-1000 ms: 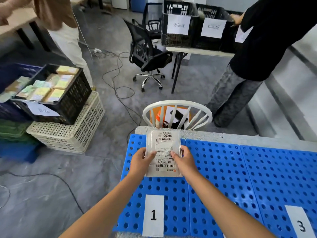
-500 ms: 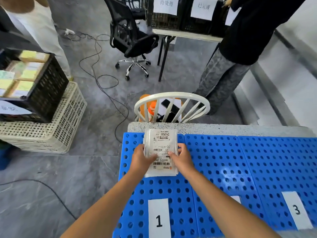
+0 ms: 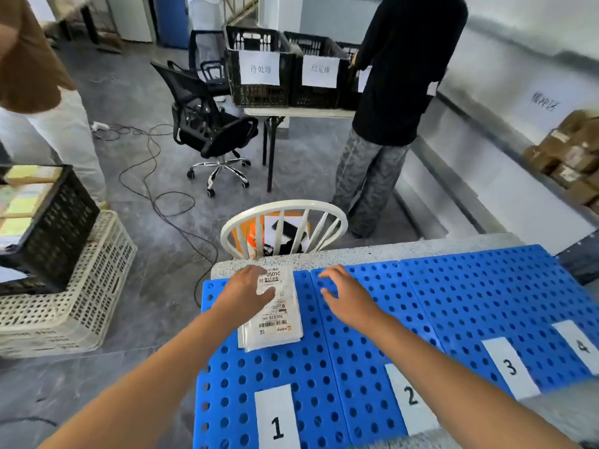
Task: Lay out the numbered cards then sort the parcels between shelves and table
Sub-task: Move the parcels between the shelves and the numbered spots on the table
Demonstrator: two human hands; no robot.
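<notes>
A white parcel [image 3: 275, 314] with a printed label lies flat on the blue perforated mat [image 3: 453, 303], in the column above card 1 [image 3: 277, 419]. My left hand [image 3: 248, 290] rests flat on the parcel's upper left part. My right hand [image 3: 343, 291] hovers just right of the parcel with fingers spread, holding nothing. Cards 2 [image 3: 410, 396], 3 [image 3: 510, 366] and 4 [image 3: 581, 346] lie in a row along the mat's near edge.
A white chair [image 3: 283, 213] stands behind the table. A black crate of parcels [image 3: 55, 222] sits on a white crate [image 3: 81, 296] at left. Two people stand nearby; one is at a table with labelled black crates [image 3: 259, 69]. Cardboard boxes [image 3: 570, 153] are stacked at right.
Both hands held the parcel by its sides; now it lies on the mat, my left hand flat on it and my right hand off it. The camera tilted up.
</notes>
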